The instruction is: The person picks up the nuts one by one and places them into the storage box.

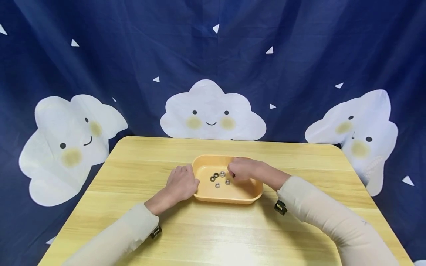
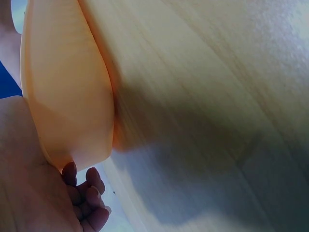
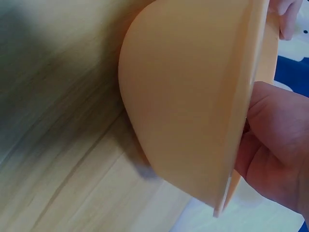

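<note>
A shallow orange plastic basin (image 1: 229, 200) sits on the table with several hex nuts inside. Two dark nuts (image 1: 212, 178) lie near three silver ones, one silver nut (image 1: 217, 185) closer to the front. My left hand (image 1: 182, 181) grips the basin's left end; in the left wrist view its curled fingers (image 2: 96, 180) show at the basin's corner. Over the right side, my right hand (image 1: 242, 169) reaches inside with fingers curled and pinches what looks like a small dark nut (image 1: 234, 176). The basin wall hides the fingertips in the right wrist view.
The basin stands on a light wood-grain table (image 1: 206, 229) with rounded back corners. Behind it hangs a dark blue curtain (image 1: 213, 55) printed with white clouds and triangles. Dark buckled wrist straps (image 1: 280, 207) show under both sleeves.
</note>
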### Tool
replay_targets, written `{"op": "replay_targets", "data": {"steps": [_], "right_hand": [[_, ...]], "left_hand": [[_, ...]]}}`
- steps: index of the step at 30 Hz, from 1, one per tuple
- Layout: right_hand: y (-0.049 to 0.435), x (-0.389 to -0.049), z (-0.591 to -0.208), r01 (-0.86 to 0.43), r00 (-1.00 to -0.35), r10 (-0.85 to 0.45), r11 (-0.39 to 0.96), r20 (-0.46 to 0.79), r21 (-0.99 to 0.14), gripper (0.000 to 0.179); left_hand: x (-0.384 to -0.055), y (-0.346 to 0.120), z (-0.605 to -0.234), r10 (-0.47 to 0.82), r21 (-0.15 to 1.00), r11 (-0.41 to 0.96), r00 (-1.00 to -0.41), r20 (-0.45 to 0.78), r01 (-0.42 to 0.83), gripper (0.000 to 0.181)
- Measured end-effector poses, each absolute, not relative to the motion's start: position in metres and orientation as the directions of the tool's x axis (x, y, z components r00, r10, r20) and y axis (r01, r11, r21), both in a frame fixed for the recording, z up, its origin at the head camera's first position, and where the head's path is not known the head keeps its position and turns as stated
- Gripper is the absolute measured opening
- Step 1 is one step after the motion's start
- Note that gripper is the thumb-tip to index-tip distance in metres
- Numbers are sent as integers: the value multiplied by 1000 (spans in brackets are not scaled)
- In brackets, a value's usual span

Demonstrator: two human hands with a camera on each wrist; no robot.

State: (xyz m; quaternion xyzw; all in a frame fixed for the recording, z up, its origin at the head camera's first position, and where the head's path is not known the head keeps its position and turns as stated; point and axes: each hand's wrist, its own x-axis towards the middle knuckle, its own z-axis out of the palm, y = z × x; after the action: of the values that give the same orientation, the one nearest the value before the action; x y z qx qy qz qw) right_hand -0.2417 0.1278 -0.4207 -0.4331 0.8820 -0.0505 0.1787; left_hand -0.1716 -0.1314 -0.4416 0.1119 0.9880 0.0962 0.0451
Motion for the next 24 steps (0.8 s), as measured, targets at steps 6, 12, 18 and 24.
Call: {"op": "replay_targets", "data": {"steps": [6,12,18,24], "right_hand": [[125,-238,-420,-721,-599,-749,658,-285,-215,44],[123,-238,-421,-715,-623,-736,673,-265,-189,40],[125,-238,-422,-721,-640,-733,677,-230,-151,34],[134,-235,-425,-791,-598,-796,605,-98,-92,23]], "left_hand": [[-172,-132,-442,224,210,956,-971,-81,203,27],[-172,-136,-443,212,242,952,-973,-89,185,27],[-173,-139,-446,198,271,948,-976,-85,169,24],[-174,-143,-449,200,322,931,-978,-56,172,20]]}}
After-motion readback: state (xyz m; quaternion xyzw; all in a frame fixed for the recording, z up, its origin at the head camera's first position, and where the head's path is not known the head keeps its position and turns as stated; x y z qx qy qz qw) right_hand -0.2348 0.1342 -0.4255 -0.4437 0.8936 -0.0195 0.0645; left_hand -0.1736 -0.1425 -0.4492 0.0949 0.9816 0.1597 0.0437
